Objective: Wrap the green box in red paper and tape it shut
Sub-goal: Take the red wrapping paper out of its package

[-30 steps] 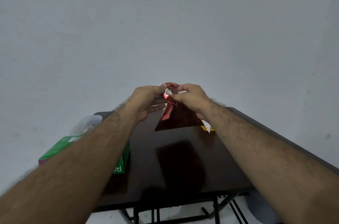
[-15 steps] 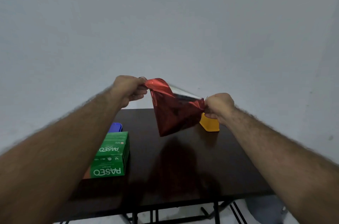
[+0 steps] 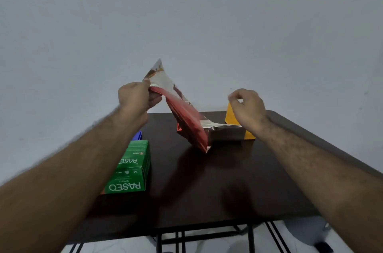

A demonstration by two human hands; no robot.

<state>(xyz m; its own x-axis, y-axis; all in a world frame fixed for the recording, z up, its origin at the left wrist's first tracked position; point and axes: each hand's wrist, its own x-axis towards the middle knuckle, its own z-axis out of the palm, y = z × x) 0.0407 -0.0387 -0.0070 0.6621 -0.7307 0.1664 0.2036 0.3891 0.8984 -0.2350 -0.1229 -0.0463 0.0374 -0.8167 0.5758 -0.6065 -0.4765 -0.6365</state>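
The green box point(image 3: 130, 167), printed PASEO, lies on the left side of the dark table point(image 3: 207, 186). Above the table's middle, my left hand point(image 3: 135, 98) pinches an upper corner of the red paper point(image 3: 186, 120), whose shiny silver back shows. The sheet hangs down from that hand and part of it drapes flat toward the right, low over the table. My right hand point(image 3: 246, 107) hovers above that right part with curled fingers; I see no paper in it.
A yellow object point(image 3: 232, 117) stands at the back right, partly behind my right hand. A blue object point(image 3: 137, 135) peeks out behind the green box. The table's front edge and black metal legs point(image 3: 207, 236) show below.
The folded paper has been pulled open. My hands moved apart, the left one rose with a corner, and the right hand let go of its side, which dropped toward the table.
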